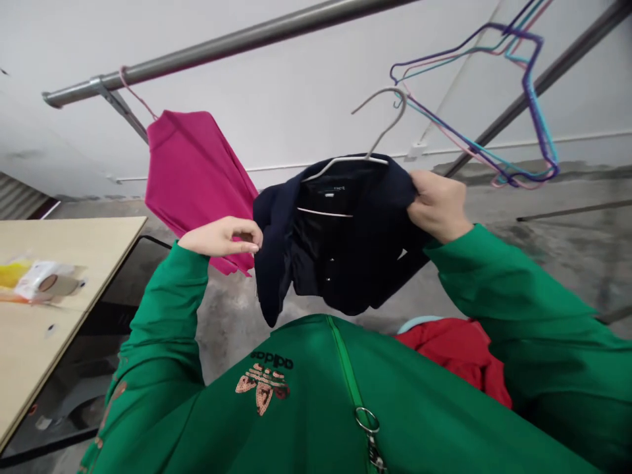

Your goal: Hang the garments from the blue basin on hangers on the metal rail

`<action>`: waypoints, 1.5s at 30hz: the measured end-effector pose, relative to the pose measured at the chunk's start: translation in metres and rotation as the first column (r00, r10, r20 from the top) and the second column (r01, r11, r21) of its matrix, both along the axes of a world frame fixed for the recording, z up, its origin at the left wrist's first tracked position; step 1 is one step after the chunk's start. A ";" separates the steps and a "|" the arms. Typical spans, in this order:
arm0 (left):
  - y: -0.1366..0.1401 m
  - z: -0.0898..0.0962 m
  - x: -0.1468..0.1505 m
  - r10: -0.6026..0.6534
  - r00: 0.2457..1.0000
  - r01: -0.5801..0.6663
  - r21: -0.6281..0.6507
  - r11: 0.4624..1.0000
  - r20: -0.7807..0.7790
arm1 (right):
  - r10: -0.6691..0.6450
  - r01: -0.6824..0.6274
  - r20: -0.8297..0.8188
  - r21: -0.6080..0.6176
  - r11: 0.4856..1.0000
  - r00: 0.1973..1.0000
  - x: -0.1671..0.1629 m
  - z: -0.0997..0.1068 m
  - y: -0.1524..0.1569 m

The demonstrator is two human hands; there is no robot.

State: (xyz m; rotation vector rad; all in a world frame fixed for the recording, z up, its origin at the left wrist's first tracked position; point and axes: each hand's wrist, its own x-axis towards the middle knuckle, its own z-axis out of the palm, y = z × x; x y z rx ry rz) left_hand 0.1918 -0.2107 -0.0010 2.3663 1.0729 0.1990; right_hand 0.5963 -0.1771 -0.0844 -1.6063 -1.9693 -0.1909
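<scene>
A dark navy jacket (390, 224) is held up in front of me, its collar at the top and its front partly open. Inside its shoulders sits a white hanger (345, 158), whose hook stands free below the rail. My right hand (439, 204) is closed around the jacket's shoulder on the right. At the opposite shoulder, my left hand (224, 236) has its thumb and fingers curled together against the jacket's edge. Just behind that hand, a magenta high-necked top (197, 168) hangs from the rail on a pink hanger (135, 92).
A metal rail (217, 43) crosses overhead. Several purple, blue and pink hangers (533, 99) hang at upper right. On the left is a pale table (99, 240) with a plastic-wrapped item (49, 280). Red cloth (457, 352) lies low on the right, partly hidden by my sleeve.
</scene>
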 end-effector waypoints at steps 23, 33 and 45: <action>0.073 -0.049 -0.006 0.196 0.944 -0.294 0.413 0.862 0.265 | 0.261 -0.233 -0.300 0.126 0.964 0.918 0.028 0.022 -0.019; 0.053 -0.064 0.041 0.343 0.929 -0.136 0.736 0.663 -0.138 | 0.343 -0.371 -0.399 0.007 0.929 0.851 -0.011 0.006 -0.012; 0.057 -0.028 0.062 0.373 0.927 -0.193 0.824 0.533 -0.025 | 0.361 -0.362 -0.319 0.059 0.930 0.876 -0.027 -0.005 -0.002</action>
